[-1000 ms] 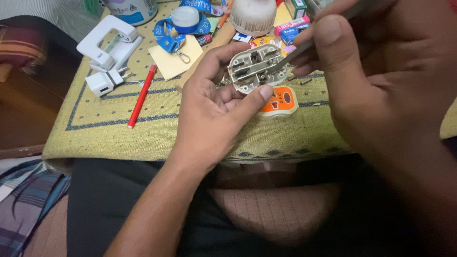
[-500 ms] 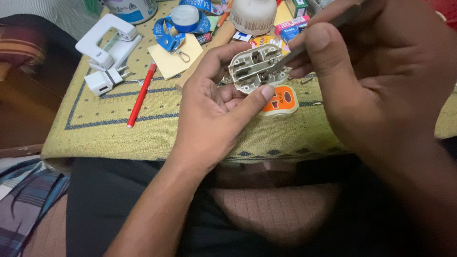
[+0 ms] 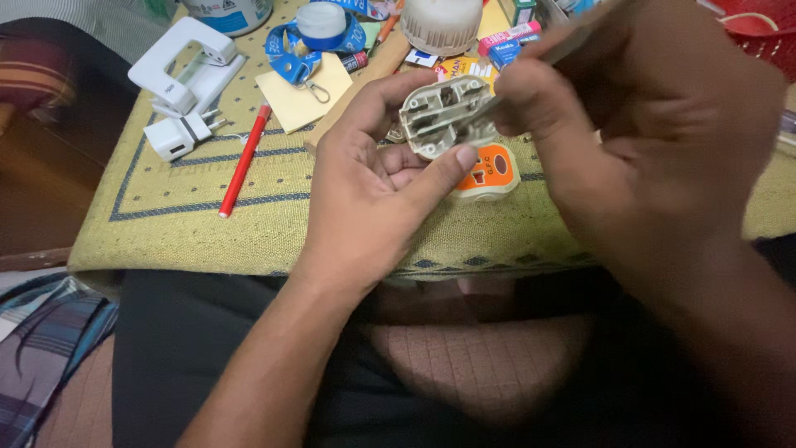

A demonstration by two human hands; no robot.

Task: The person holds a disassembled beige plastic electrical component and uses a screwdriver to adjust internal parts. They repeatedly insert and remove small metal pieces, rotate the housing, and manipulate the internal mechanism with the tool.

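My left hand (image 3: pixel 377 178) grips an opened beige plug body (image 3: pixel 444 116), its inner metal contacts facing up, thumb along its lower edge. My right hand (image 3: pixel 638 133) pinches a thin grey tool (image 3: pixel 572 41) whose tip reaches into the plug's inside. Just under the plug, an orange-and-white plug cover (image 3: pixel 489 172) lies on the yellow patterned cloth (image 3: pixel 274 216) of the table. Most of the tool's shaft is hidden by my fingers.
A red pencil (image 3: pixel 245 159), a white hole punch (image 3: pixel 186 66), a white charger (image 3: pixel 176 137), a yellow note pad (image 3: pixel 300 81), a blue lanyard with a tape roll (image 3: pixel 319 25) and a white round lid (image 3: pixel 441 23) lie on the cloth. A red basket (image 3: pixel 759 33) stands at the right.
My right hand has shifted slightly to the left and lower over the plug body. The left hand keeps the plug in nearly the same place.
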